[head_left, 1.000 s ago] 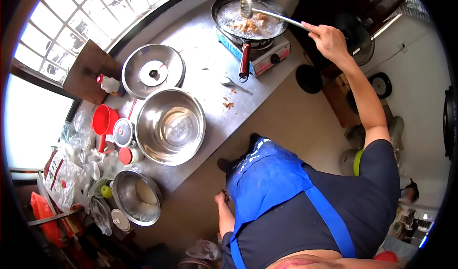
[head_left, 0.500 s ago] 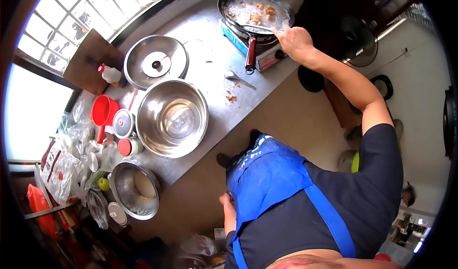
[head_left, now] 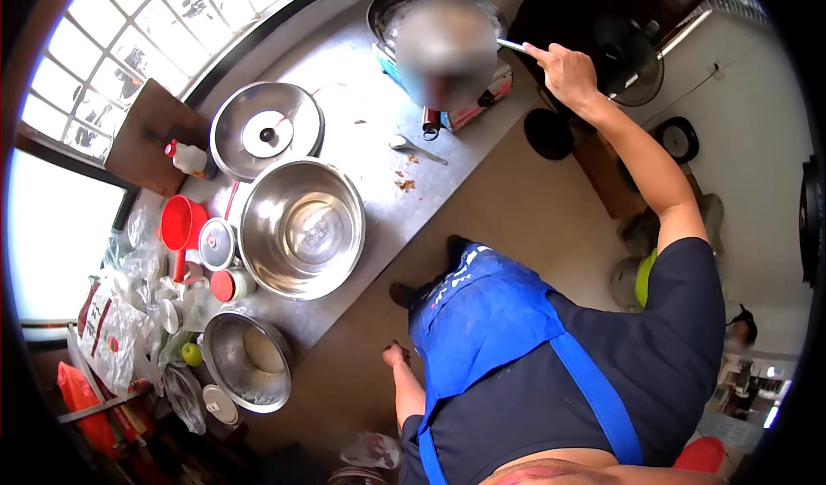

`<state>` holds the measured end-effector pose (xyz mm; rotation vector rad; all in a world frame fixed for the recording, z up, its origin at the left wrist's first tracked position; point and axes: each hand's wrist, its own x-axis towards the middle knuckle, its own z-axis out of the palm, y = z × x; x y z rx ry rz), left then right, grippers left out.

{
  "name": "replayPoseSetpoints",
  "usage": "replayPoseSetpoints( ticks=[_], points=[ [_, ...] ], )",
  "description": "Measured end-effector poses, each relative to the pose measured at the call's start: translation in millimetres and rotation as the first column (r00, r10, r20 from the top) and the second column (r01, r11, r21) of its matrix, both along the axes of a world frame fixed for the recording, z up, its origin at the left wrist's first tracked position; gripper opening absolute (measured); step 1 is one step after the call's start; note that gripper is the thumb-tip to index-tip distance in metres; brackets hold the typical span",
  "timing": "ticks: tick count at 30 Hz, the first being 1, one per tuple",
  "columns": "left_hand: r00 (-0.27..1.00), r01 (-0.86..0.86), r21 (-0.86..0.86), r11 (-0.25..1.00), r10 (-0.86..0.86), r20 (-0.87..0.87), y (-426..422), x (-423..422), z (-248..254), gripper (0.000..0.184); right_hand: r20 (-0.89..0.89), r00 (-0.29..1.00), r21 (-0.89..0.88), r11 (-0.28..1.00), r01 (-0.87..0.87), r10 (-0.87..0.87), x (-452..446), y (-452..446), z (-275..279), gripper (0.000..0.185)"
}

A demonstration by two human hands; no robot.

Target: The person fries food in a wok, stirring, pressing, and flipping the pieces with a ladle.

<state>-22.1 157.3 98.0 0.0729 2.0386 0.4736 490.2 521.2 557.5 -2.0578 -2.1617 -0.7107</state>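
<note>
My right hand (head_left: 568, 76) is closed on the pale, thin handle of a long utensil (head_left: 511, 46), held beside the frying pan. A blurred patch hides the utensil's far end and most of the pan. The black frying pan (head_left: 376, 22) sits on a portable stove (head_left: 469, 117), and only its rim, a little of its bubbling contents and the handle's end show. At my side, below the counter's edge, hangs my left hand (head_left: 396, 354). Its fingers look curled, with nothing visible in them.
On the metal counter (head_left: 361, 184) are a spoon (head_left: 417, 148) with brown crumbs, a large steel bowl (head_left: 301, 227), a lid (head_left: 231, 115), a red ladle (head_left: 182, 221) and jars (head_left: 232, 285). A smaller bowl (head_left: 215, 356) stands near plastic bags (head_left: 120, 313). A fan (head_left: 641, 68) is at right.
My right hand has moved right, away from the pan, with the utensil. A blur now covers the pan and the browned food seen in it before. My left hand has shifted slightly left.
</note>
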Motion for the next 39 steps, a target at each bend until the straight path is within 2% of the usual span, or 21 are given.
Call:
replayPoseSetpoints(
  ticks=[2,5,8,13,15,17,19,23,26,30,32,35,37,39],
  points=[
    [0.999,0.019,-0.011,1.0,-0.019,-0.039,6,-2,1,0.024,-0.108,0.994,0.006,1.0,0.012,-0.012,9,-8,3,0.035],
    [0.999,0.021,-0.021,1.0,-0.022,-0.04,17,1,13,0.025,-0.162,0.986,0.024,0.999,0.028,-0.024,26,-16,-2,0.039],
    [1.0,0.016,0.007,1.0,-0.016,-0.021,12,-4,-13,0.025,-0.206,0.973,0.019,0.994,0.106,-0.1,30,-26,3,0.039],
    [0.998,0.056,-0.038,0.998,-0.057,-0.018,16,0,-3,0.025,-0.31,0.938,0.003,0.986,0.165,-0.156,40,-35,12,0.037],
    [0.997,0.071,-0.035,0.997,-0.072,-0.025,15,1,2,0.026,-0.419,0.898,0.026,0.986,0.163,-0.137,47,-38,10,0.037],
    [0.988,0.12,-0.037,0.992,-0.123,-0.092,18,6,18,0.026,-0.455,0.869,-0.026,0.978,0.208,-0.196,45,-41,16,0.037],
    [0.989,0.111,-0.048,0.993,-0.115,-0.09,18,8,20,0.027,-0.487,0.804,-0.156,0.939,0.305,-0.342,40,-43,22,0.037],
    [0.986,0.118,-0.064,0.991,-0.124,-0.109,19,8,24,0.027,-0.529,0.77,-0.176,0.934,0.311,-0.357,42,-40,23,0.038],
    [0.994,0.093,-0.042,0.995,-0.095,-0.047,13,-3,-7,0.027,-0.488,0.807,-0.144,0.942,0.302,-0.333,44,-33,21,0.037],
    [0.992,0.109,-0.04,0.993,-0.111,-0.053,20,-1,3,0.025,-0.442,0.854,-0.085,0.961,0.263,-0.273,49,-14,8,0.037],
    [0.998,0.061,-0.018,0.998,-0.061,-0.023,21,-3,-2,0.025,-0.434,0.864,-0.08,0.966,0.246,-0.256,49,-8,3,0.037],
    [0.999,0.018,0.009,1.0,-0.017,-0.038,17,-4,-10,0.026,-0.47,0.847,-0.086,0.968,0.235,-0.247,52,4,-7,0.036],
    [1.0,-0.008,-0.004,1.0,0.008,0.0,11,-8,-16,0.027,-0.648,0.731,-0.129,0.977,0.172,-0.214,57,10,-6,0.036],
    [0.999,-0.026,-0.019,0.999,0.027,0.042,7,-5,-17,0.027,-0.664,0.711,-0.164,0.973,0.163,-0.231,62,11,2,0.036]
  ],
)
